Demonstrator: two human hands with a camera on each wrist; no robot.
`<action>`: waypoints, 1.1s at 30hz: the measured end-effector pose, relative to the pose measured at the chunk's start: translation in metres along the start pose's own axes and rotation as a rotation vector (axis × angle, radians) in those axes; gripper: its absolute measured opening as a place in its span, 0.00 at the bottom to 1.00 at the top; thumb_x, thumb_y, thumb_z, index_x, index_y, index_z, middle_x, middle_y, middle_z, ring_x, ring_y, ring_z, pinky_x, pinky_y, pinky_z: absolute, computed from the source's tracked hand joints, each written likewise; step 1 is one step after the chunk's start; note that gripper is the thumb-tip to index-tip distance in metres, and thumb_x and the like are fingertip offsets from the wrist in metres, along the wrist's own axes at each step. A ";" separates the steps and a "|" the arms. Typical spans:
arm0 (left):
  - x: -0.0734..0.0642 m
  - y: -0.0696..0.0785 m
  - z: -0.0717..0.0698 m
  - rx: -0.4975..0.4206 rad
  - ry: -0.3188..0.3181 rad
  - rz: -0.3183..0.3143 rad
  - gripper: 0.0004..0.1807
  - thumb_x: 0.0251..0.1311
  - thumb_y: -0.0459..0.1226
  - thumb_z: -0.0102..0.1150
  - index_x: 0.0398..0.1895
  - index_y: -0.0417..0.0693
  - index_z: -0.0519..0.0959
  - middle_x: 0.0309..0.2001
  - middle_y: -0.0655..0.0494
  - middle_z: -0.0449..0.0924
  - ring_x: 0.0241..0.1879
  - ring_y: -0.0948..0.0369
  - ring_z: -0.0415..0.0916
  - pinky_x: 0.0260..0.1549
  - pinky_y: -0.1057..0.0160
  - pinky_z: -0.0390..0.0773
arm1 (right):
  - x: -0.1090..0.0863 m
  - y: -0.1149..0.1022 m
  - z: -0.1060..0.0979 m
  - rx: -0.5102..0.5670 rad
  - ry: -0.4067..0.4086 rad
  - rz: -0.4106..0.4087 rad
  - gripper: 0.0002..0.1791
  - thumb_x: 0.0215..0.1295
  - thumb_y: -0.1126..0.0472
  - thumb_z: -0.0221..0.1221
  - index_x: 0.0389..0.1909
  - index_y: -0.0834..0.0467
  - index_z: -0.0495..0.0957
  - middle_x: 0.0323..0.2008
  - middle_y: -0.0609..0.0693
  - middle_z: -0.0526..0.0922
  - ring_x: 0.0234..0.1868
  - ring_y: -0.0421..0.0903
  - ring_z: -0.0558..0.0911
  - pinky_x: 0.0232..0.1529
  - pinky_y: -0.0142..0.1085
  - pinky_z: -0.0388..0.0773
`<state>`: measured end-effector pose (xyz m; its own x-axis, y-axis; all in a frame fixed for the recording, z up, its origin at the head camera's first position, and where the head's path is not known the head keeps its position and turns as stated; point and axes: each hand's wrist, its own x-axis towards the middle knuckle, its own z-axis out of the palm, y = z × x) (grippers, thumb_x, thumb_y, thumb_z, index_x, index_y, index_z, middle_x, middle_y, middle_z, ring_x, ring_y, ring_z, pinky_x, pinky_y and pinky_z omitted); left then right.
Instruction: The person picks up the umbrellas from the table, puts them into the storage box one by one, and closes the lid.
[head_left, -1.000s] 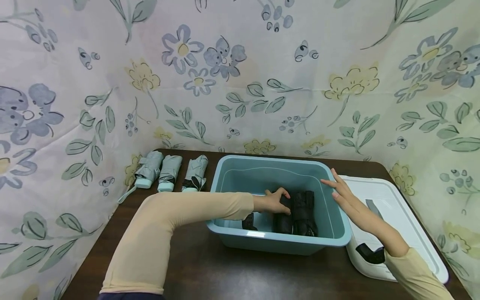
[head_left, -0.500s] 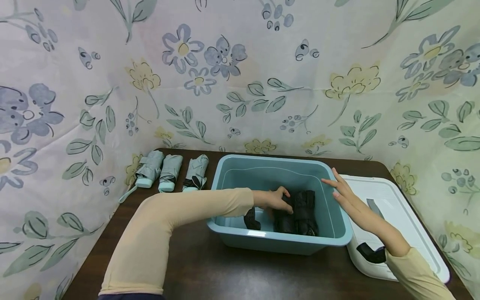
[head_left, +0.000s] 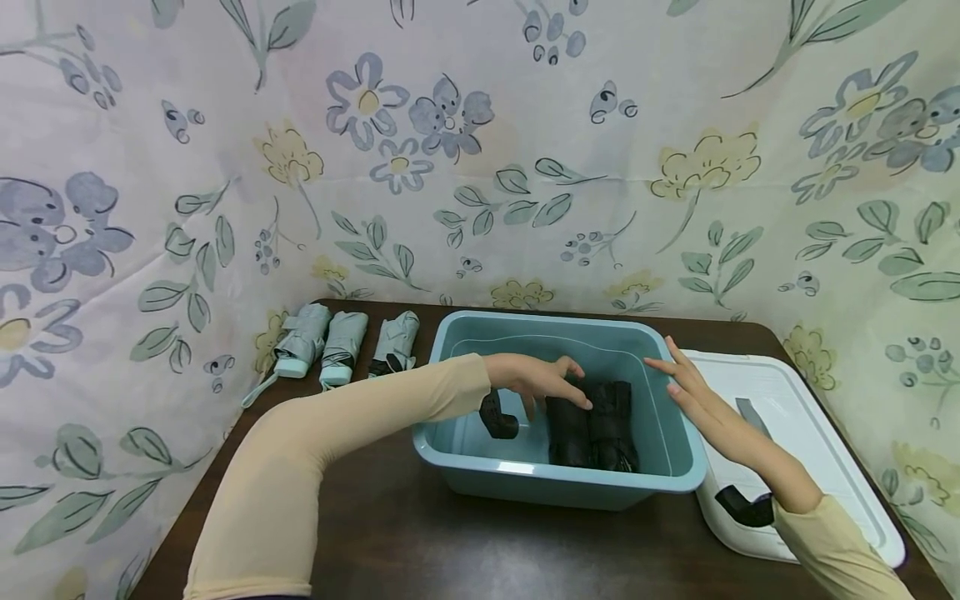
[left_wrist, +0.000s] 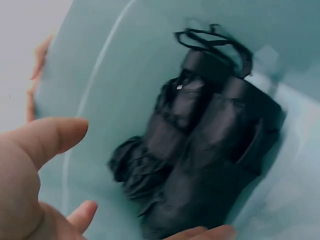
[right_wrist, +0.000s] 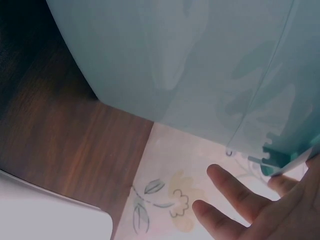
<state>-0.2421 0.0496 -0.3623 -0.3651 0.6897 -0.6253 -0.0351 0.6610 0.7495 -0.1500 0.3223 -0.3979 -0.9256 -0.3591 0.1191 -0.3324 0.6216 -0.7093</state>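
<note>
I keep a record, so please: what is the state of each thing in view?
Blue bin: open, standing upright
Two black umbrellas: folded, lying in the bin
Three grey-blue umbrellas: folded, lying on the table
White lid: lying beside the bin
Left hand: fingers spread, holding nothing
Right hand: fingers extended, at the bin

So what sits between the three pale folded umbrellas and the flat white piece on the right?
Head view: the blue bin, two black umbrellas inside, left hand close by them, right hand at the bin's right side.
</note>
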 end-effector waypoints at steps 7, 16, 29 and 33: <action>-0.022 0.008 -0.009 0.120 -0.056 0.050 0.36 0.64 0.49 0.52 0.70 0.63 0.45 0.73 0.53 0.36 0.64 0.42 0.60 0.44 0.48 0.77 | 0.000 0.000 0.000 -0.003 0.001 0.001 0.25 0.74 0.56 0.36 0.70 0.49 0.53 0.73 0.45 0.28 0.71 0.62 0.33 0.49 0.77 0.41; -0.052 0.011 -0.027 0.204 -0.103 0.190 0.31 0.65 0.49 0.51 0.68 0.63 0.52 0.62 0.57 0.64 0.53 0.58 0.73 0.42 0.54 0.78 | 0.000 -0.001 0.000 0.010 0.008 -0.009 0.25 0.74 0.57 0.36 0.70 0.50 0.54 0.73 0.46 0.28 0.71 0.62 0.32 0.49 0.77 0.40; -0.087 -0.001 -0.045 0.244 -0.005 0.430 0.24 0.67 0.46 0.48 0.65 0.59 0.61 0.64 0.59 0.62 0.59 0.62 0.67 0.51 0.51 0.73 | -0.002 0.001 0.002 0.014 0.010 -0.008 0.25 0.74 0.56 0.36 0.70 0.49 0.54 0.73 0.45 0.27 0.71 0.63 0.32 0.48 0.77 0.39; -0.096 -0.009 -0.049 0.236 0.056 0.484 0.24 0.67 0.46 0.49 0.65 0.57 0.61 0.64 0.62 0.62 0.62 0.60 0.64 0.52 0.54 0.73 | -0.001 0.001 0.002 0.012 0.010 -0.009 0.25 0.74 0.57 0.36 0.70 0.50 0.53 0.73 0.46 0.27 0.71 0.62 0.32 0.48 0.77 0.39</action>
<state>-0.2523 -0.0368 -0.2987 -0.3371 0.9192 -0.2035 0.3568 0.3248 0.8759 -0.1487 0.3223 -0.3998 -0.9245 -0.3574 0.1324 -0.3385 0.6101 -0.7164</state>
